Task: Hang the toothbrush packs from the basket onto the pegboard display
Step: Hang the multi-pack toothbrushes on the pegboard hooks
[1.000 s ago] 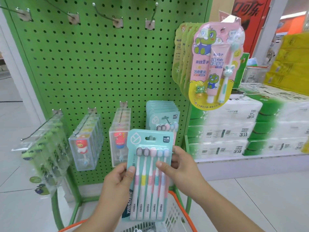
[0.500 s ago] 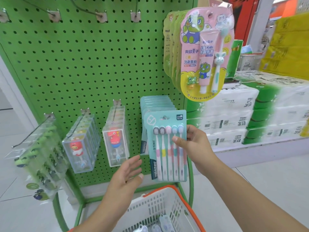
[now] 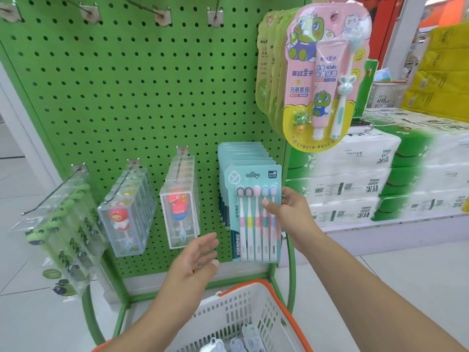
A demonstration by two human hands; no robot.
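Toothbrush pack [image 3: 253, 214] at the front of the teal stack on its pegboard [image 3: 127, 97] hook, right hand on it.

Right hand [image 3: 289, 214]: pinches the pack's right edge, thumb across the front, fingers behind. Left hand [image 3: 195, 260]: open, fingers loosely spread, holding nothing, just left of the pack's lower corner and above the basket [image 3: 243, 316]. Pack: five brushes upright, "YIBAO" down the left strip, a small "NO." tag top right, its number too small to read. Kids' set [image 3: 327, 77], upper right peg: pink card, frog figure, "Kids" on the tube. Clear boxes [image 3: 127, 212], lower left pegs: red-figured children's brushes. Basket: white with orange rim, below the hands; holds what appear to be more packs, mostly cut off by the frame edge.
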